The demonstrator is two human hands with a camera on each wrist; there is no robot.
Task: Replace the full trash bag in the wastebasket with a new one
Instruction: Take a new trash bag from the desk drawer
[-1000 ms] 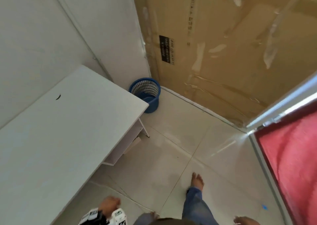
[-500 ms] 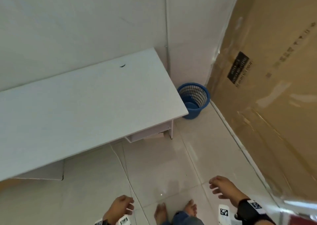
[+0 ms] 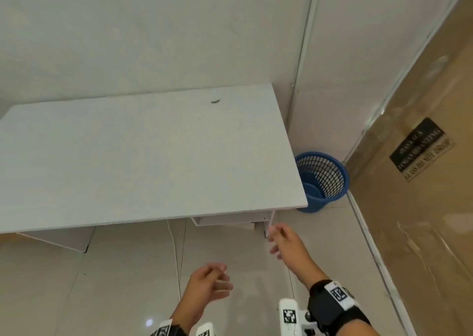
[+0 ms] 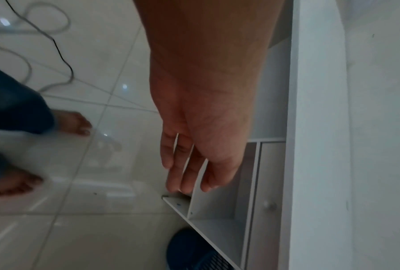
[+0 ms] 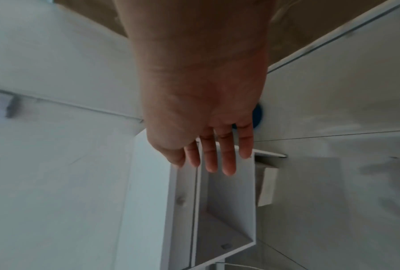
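Note:
A blue mesh wastebasket (image 3: 323, 179) stands on the floor in the corner, partly tucked behind the right end of the white desk (image 3: 143, 156). No bag shows inside it. Its dark blue rim (image 4: 189, 250) also peeks in low in the left wrist view. My right hand (image 3: 280, 241) reaches forward below the desk's right front corner, fingers straight and spread, holding nothing. My left hand (image 3: 212, 282) hangs lower over the tiles, fingers relaxed and empty. In the right wrist view the straight fingers (image 5: 217, 160) point at an open white drawer box (image 5: 226, 210) under the desk.
A big cardboard-wrapped panel (image 3: 414, 207) leans along the right wall. Loose cables (image 4: 44, 54) lie on the glossy tiles behind me, near my bare feet (image 4: 74, 124). White walls close off the corner behind the desk.
The view has swung left and nearer the desk. Both hands have risen into view, and the right hand has stretched forward toward the desk's right corner.

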